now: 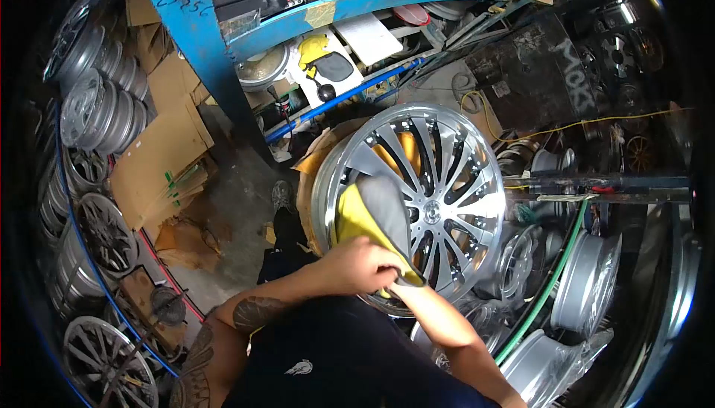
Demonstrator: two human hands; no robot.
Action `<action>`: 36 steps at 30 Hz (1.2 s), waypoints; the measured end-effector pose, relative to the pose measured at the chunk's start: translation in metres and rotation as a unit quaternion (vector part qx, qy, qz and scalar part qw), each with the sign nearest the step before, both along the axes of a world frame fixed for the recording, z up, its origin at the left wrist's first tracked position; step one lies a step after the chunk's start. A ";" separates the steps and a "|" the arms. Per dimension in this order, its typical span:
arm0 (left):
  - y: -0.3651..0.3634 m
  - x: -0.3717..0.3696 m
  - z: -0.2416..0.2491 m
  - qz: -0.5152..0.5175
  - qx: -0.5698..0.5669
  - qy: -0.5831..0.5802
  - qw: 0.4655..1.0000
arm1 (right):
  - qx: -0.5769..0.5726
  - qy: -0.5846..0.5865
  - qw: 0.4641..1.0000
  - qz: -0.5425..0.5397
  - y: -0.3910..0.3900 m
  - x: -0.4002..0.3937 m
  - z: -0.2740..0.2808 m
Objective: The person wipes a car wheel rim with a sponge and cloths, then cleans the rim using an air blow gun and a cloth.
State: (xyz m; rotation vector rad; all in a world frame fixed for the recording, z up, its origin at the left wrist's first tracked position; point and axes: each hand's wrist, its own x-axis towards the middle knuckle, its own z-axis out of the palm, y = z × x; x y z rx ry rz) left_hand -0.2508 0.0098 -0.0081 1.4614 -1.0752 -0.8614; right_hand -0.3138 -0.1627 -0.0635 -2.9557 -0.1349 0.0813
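A large multi-spoke alloy wheel (pixel 432 213) with a polished rim and dark pockets between its spokes faces up in front of me. Over its near left part is a yellow and grey mitt-like glove (pixel 372 218). My right hand is inside this glove, its forearm entering at the cuff, so its fingers are hidden. My left hand (pixel 365 265) is closed, pinching the glove's cuff near my right wrist. Another yellow and grey piece (pixel 328 58), similar in look, lies on the shelf beyond.
Wheels (pixel 104 114) are stacked along the left, near flattened cardboard (pixel 160 162). More wheels (pixel 585 281) stand on the right beside a green hose (pixel 547 281). A blue metal frame (pixel 186 28) with cluttered shelves rises ahead. A yellow cord (pixel 566 132) runs across the far right.
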 end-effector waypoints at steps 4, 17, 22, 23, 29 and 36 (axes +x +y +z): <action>-0.005 -0.027 -0.011 -0.009 -0.145 -0.093 0.985 | 0.006 -0.001 0.998 -0.067 -0.014 -0.046 0.034; 0.003 0.006 -0.011 0.180 0.030 -0.113 0.977 | 0.041 -0.099 0.985 0.134 -0.020 0.060 -0.036; 0.005 0.003 -0.015 0.148 0.059 -0.098 0.982 | 0.007 0.007 0.988 0.154 -0.044 0.058 -0.001; 0.006 -0.001 -0.015 0.151 0.050 -0.101 0.982 | -0.022 0.010 0.987 0.159 -0.045 0.057 0.001; -0.002 -0.003 -0.013 0.150 0.047 -0.082 0.984 | 0.019 -0.037 0.989 0.143 -0.034 0.057 -0.022; -0.002 -0.002 0.002 0.109 0.053 -0.065 0.990 | -0.016 -0.081 0.989 0.124 -0.029 0.051 -0.014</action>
